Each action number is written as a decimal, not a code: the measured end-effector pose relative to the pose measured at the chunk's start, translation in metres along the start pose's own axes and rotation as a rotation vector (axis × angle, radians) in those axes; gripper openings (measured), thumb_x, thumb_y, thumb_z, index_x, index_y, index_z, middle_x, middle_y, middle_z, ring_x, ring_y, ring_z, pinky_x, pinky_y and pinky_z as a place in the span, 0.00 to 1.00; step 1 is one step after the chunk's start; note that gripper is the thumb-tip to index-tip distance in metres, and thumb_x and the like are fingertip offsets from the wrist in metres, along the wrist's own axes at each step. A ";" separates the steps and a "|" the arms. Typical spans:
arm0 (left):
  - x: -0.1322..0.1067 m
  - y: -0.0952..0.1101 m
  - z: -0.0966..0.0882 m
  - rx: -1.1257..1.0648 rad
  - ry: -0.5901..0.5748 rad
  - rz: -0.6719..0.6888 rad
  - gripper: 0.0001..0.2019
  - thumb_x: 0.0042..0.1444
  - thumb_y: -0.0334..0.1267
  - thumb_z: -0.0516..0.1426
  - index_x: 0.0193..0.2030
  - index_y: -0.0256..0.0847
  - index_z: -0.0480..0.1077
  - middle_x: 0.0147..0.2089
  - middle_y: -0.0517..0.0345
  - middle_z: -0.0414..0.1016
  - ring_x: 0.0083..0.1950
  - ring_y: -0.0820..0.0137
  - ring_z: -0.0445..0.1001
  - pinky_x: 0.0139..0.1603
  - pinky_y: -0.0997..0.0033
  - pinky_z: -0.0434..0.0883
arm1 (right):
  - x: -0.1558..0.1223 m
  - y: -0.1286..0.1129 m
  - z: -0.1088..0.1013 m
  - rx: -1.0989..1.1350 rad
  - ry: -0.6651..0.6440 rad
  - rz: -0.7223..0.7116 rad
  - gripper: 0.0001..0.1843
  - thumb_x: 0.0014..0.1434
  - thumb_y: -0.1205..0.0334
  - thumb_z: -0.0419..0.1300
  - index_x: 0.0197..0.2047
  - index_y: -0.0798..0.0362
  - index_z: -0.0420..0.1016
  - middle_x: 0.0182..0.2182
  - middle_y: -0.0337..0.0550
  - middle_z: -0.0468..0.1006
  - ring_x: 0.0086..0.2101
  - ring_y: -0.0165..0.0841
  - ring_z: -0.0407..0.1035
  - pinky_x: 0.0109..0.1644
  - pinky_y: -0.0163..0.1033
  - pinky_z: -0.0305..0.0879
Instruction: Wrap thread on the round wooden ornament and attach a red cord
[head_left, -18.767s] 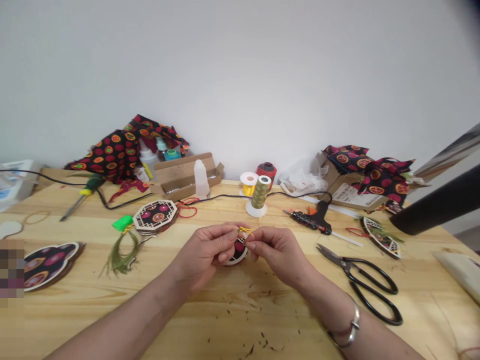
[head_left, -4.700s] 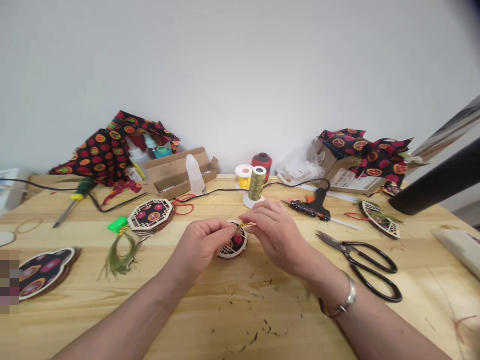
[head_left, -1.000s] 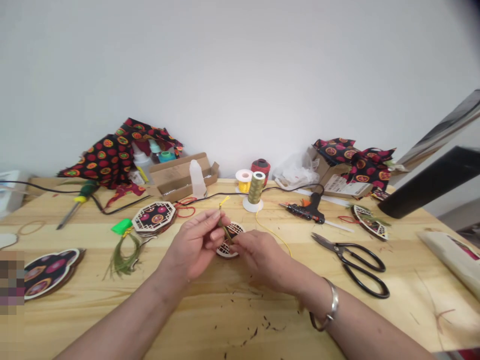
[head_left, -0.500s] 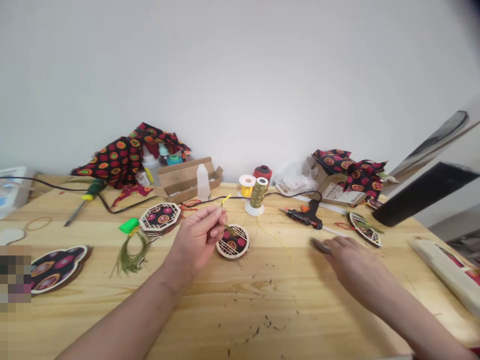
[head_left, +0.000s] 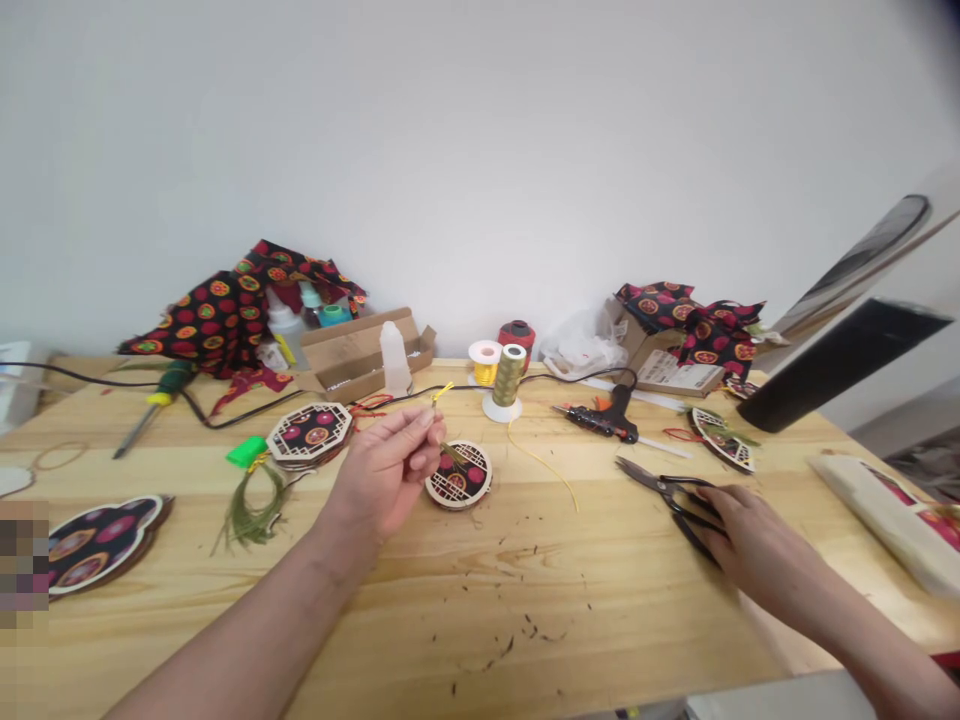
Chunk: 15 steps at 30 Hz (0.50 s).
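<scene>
My left hand point(head_left: 397, 455) pinches a small olive-green tassel point(head_left: 453, 455) near its top, and a yellow cord loop point(head_left: 443, 391) sticks up above the fingertips. Its strands hang over a round wooden ornament point(head_left: 470, 480) with dark flowered fabric and a lattice edge. Over to the right, my right hand point(head_left: 750, 530) has its fingers on the black handles of a pair of scissors point(head_left: 660, 484). The scissors lie low over the table with their blades pointing left and away. Part of the handles is hidden by the fingers.
Thread spools point(head_left: 509, 378) stand at the back, with yellow cord point(head_left: 551, 462) trailing forward. A glue gun point(head_left: 611, 417) lies right of them. An octagonal ornament point(head_left: 310, 433), a green tassel point(head_left: 253, 505) and a screwdriver point(head_left: 142, 420) lie left. Dark scraps point(head_left: 510, 640) dot the front.
My right hand has drawn back toward me, from over the scissors to their handles, uncovering the blades. My left hand keeps its pinch on the tassel. The view has shifted slightly.
</scene>
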<state>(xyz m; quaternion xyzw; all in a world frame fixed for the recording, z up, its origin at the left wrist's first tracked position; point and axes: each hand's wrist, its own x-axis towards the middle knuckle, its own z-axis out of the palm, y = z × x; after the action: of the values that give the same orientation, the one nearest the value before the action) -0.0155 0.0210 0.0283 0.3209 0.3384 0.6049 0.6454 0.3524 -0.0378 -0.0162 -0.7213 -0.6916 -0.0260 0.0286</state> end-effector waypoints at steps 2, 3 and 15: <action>-0.001 0.001 0.000 0.004 -0.004 0.005 0.05 0.43 0.29 0.64 0.25 0.31 0.72 0.21 0.62 0.66 0.17 0.85 0.55 0.17 0.87 0.53 | 0.002 0.003 -0.001 0.008 -0.036 0.000 0.19 0.52 0.66 0.51 0.46 0.61 0.72 0.40 0.57 0.75 0.41 0.46 0.72 0.46 0.47 0.69; -0.001 0.001 0.000 0.006 -0.006 0.010 0.05 0.44 0.29 0.64 0.25 0.32 0.72 0.21 0.62 0.66 0.17 0.85 0.55 0.17 0.87 0.53 | 0.002 0.003 -0.003 0.015 -0.055 0.002 0.18 0.51 0.66 0.51 0.44 0.59 0.73 0.39 0.56 0.75 0.40 0.45 0.72 0.44 0.46 0.69; -0.005 0.001 0.003 0.039 -0.046 0.036 0.05 0.45 0.32 0.64 0.27 0.32 0.74 0.22 0.61 0.67 0.18 0.85 0.57 0.18 0.86 0.53 | 0.010 -0.095 -0.066 0.350 -0.136 -0.340 0.23 0.49 0.49 0.62 0.46 0.52 0.69 0.42 0.46 0.74 0.41 0.39 0.70 0.43 0.39 0.66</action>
<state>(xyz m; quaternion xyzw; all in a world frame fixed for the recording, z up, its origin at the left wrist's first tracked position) -0.0139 0.0161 0.0307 0.3533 0.3296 0.6020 0.6357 0.2578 -0.0292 0.0506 -0.5785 -0.7974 0.1385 0.1018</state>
